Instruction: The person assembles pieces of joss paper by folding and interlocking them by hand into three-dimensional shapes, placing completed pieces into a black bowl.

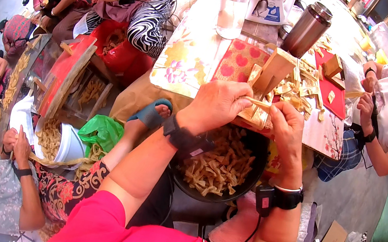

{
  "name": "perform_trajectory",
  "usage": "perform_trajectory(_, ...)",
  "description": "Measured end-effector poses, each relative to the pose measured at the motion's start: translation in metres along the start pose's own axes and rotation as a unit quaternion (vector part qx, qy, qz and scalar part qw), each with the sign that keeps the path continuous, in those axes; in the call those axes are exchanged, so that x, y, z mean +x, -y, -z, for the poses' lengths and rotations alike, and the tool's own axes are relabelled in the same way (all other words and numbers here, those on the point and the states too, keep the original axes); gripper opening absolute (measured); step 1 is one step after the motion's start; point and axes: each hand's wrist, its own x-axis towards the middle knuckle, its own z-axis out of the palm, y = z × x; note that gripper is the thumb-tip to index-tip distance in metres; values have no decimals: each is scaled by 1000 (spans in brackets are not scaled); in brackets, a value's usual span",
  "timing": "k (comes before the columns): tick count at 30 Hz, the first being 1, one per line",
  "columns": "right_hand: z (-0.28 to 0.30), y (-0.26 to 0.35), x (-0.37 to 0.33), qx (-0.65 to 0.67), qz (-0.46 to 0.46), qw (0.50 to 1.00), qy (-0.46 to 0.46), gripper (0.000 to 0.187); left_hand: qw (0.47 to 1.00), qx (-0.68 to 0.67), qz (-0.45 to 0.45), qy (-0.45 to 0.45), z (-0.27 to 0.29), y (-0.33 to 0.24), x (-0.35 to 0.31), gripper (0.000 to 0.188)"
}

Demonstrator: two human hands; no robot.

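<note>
A thin pale-yellow strip [260, 103] stretches between my hands, just above the near edge of the table. My left hand [222, 104] pinches one end between thumb and fingers. At the other end, the thumb and fingertips of my right hand [287, 129] close on the strip. Right behind it stands an upright wooden block [274, 72] with a slot. Many similar strips [304, 83] are heaped on the table to the right of the block. Below my hands, a dark round pan [259, 170] holds a pile of short, twisted tan pieces [220, 164].
A clear lidded bottle [233, 11], a white jug [271, 2] and a brown metal flask [307, 31] stand at the back of the table. People sit at the right and left. A white bucket [70, 143] of pieces and a green bag [101, 130] are at left.
</note>
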Motion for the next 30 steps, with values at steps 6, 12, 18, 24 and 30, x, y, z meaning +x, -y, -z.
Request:
perform_trajectory(6,-14,-18,17,-36,32,996,-69,13,999,32,-3,-39,-12,12,9,13)
perform_trajectory(12,-8,-23,5,-153,65,982,-95,17,989,141,-45,0,2,-7,-11,19)
perform_trajectory(18,-29,25,-37,281,-176,939,91,26,991,-125,55,11,-10,-35,-37,26)
perform_trajectory(24,-32,17,-42,419,-197,862,209,29,862,-473,160,-85,-24,-37,-42,29)
perform_trajectory(30,-36,17,-44,225,-182,913,287,26,787,-566,84,-231,-7,-28,-29,27)
